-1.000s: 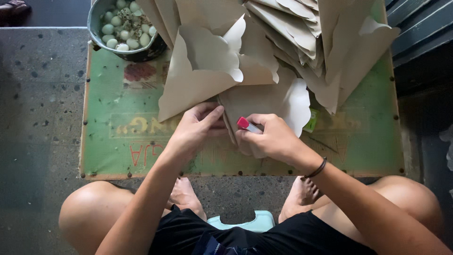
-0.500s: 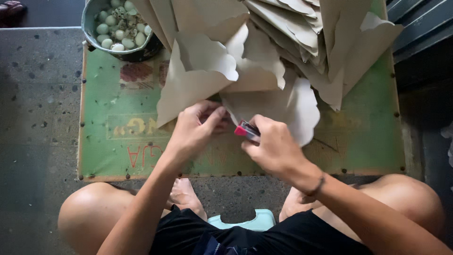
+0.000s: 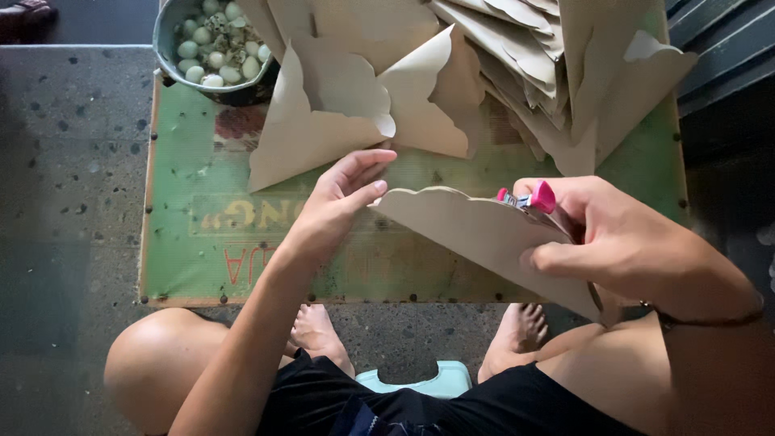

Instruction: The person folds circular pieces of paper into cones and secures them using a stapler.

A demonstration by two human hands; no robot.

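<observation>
My right hand point(image 3: 622, 242) grips a small pink stapler point(image 3: 533, 199) and a folded tan paper cone point(image 3: 484, 234) with a scalloped edge, lifted above the table. My left hand point(image 3: 339, 202) is open, its fingertips touching the cone's scalloped rim on the left. Behind the hands lies a pile of similar tan paper cones point(image 3: 452, 73) spread over the far side of the low green table point(image 3: 194, 234).
A metal bowl of small pale speckled eggs point(image 3: 214, 44) stands at the table's far left corner. The speckled stone floor point(image 3: 64, 202) lies to the left. My bare knees and feet are below the table's near edge, above a pale green stool point(image 3: 420, 379).
The camera has moved closer. My right hand has lifted the stapler and a paper cone up and to the right; my left hand has let go and opened at the cone's edge.
</observation>
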